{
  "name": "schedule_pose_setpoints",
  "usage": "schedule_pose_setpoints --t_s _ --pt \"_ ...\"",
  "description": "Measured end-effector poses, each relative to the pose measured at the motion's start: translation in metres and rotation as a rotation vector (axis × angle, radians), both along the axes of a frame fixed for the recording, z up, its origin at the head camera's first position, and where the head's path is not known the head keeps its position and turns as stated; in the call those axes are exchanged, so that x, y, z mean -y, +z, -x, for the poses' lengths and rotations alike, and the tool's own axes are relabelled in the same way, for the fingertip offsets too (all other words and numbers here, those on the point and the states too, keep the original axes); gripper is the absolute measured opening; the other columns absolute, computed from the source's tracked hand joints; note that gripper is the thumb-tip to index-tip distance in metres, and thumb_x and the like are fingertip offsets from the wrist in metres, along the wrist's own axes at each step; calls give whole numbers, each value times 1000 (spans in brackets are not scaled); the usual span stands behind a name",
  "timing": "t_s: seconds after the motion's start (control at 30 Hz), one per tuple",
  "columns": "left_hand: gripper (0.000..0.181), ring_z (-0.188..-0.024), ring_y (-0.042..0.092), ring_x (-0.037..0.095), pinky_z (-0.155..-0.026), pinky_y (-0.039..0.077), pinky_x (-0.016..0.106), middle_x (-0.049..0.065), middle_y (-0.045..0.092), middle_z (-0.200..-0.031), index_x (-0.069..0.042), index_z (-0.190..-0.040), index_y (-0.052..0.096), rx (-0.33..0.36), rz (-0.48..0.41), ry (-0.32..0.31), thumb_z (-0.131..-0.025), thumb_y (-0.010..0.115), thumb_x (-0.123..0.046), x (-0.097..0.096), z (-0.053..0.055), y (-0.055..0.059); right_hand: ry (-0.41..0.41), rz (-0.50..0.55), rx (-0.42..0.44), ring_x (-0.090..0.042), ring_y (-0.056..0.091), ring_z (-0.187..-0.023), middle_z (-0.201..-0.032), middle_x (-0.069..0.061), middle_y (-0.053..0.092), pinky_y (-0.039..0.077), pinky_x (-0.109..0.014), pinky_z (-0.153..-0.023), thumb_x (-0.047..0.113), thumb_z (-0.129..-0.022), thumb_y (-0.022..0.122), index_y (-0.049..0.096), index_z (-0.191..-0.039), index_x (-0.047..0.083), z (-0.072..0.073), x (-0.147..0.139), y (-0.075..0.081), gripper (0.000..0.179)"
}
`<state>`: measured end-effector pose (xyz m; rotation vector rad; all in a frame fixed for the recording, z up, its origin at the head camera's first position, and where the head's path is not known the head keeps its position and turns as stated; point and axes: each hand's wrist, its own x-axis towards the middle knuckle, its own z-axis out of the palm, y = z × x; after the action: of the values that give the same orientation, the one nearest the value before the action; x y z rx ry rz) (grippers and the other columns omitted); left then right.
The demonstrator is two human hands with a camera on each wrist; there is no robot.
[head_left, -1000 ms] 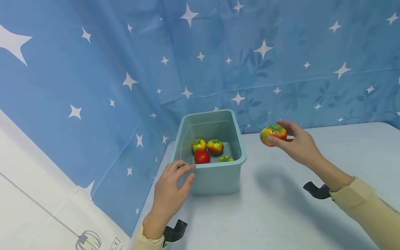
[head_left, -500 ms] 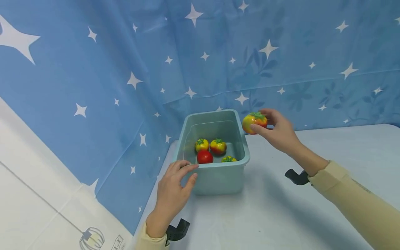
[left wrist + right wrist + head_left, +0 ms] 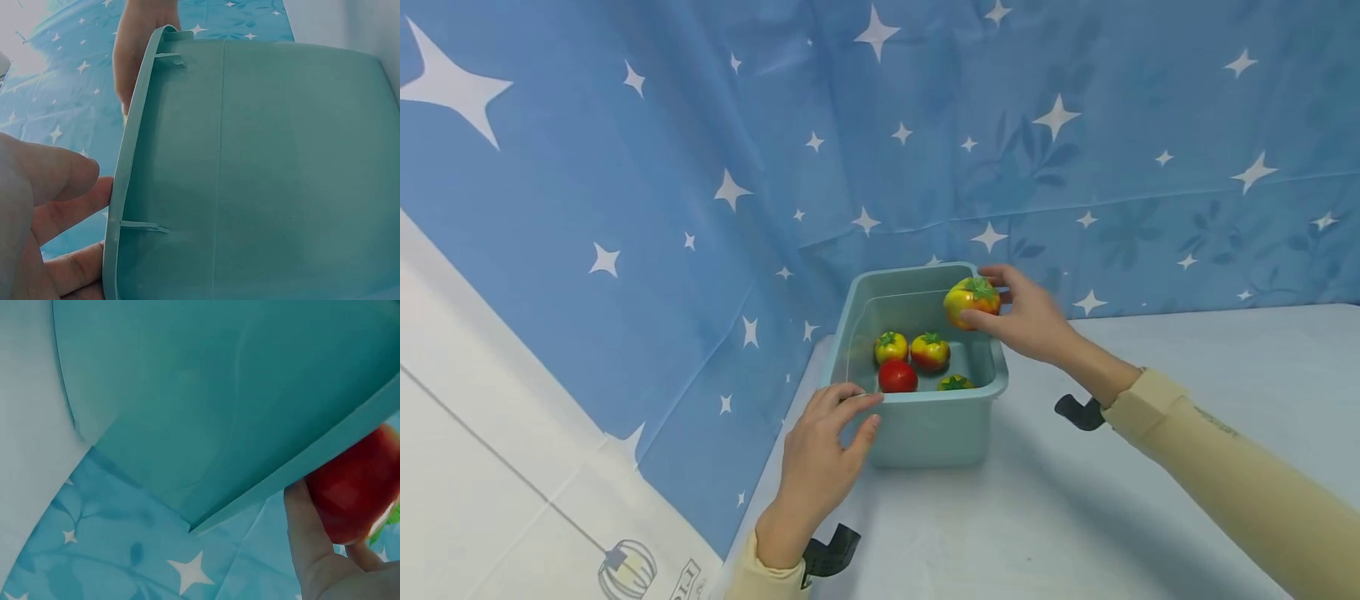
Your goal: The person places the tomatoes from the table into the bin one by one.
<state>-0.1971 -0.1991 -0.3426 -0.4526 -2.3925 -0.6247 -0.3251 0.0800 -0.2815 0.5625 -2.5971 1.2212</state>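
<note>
Over the far right rim of a teal plastic bin [image 3: 925,429], my right hand [image 3: 1026,317] holds a yellow-and-red tomato [image 3: 972,302] with a green leafy top. In the right wrist view the red side of this tomato [image 3: 350,494] shows above the fingers [image 3: 309,534], beside the rim. Inside the bin lie a red tomato [image 3: 897,377] and 3 yellow-and-red ones, the front one [image 3: 956,382] partly hidden by the near wall. My left hand [image 3: 823,450] rests its fingers on the bin's near left rim; its thumb [image 3: 69,175] stands apart from the wall.
The bin stands on a white-covered table [image 3: 1075,500]. A blue curtain with white stars [image 3: 880,125] hangs close behind and to the left. A cream panel with a printed lamp [image 3: 627,569] is at the lower left.
My right hand has carried the yellow-and-red tomato leftward, from beside the bin to over its right rim. My left hand stays at the near rim. The view has shifted slightly.
</note>
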Motion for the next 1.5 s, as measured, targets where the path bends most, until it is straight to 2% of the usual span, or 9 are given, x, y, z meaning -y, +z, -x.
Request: schedule_pose_setpoints --t_s 0.2,0.37,0.6,0.87,1.2,1.5 --pt "21 -108 56 12 -60 49 26 -10 61 -112 -28 -112 74 2 -6 11 -92 70 -26 0 0 1 73 -75 40 -33 54 -113 -134 -14 51 54 -45 -85 43 -88 69 38 -146 8 15 17 7 75" --pt "19 -109 56 10 -58 47 24 -12 61 -113 -29 -111 74 19 -23 5 -93 69 -26 2 0 1 119 -75 48 -31 57 -105 -127 -14 53 53 -43 -84 39 -88 70 41 -144 8 20 30 9 70" --pt "18 -110 55 9 -60 49 25 -12 61 -112 -28 -110 75 11 -45 -17 -93 68 -25 4 1 2 151 -61 59 -31 56 -108 -130 -12 52 53 -45 -84 41 -88 71 42 -144 11 23 45 6 70" --pt "19 -108 54 7 -63 50 27 -13 60 -112 -27 -111 74 15 -41 -31 -93 68 -25 5 2 2 199 -106 53 -31 55 -112 -132 -12 52 51 -47 -89 41 -85 74 44 -143 9 28 59 0 73" --pt "20 -107 54 6 -64 49 27 -13 59 -112 -27 -112 74 23 -42 -34 -93 68 -24 6 3 1 188 -148 49 -32 54 -118 -137 -14 51 49 -49 -94 39 -85 74 43 -144 10 35 68 -3 72" --pt "21 -107 54 7 -66 51 29 -12 59 -113 -26 -113 74 27 -39 -39 -94 67 -24 6 3 1 168 -167 34 -40 50 -123 -140 -18 48 46 -54 -96 33 -88 72 45 -142 7 40 66 -9 67"
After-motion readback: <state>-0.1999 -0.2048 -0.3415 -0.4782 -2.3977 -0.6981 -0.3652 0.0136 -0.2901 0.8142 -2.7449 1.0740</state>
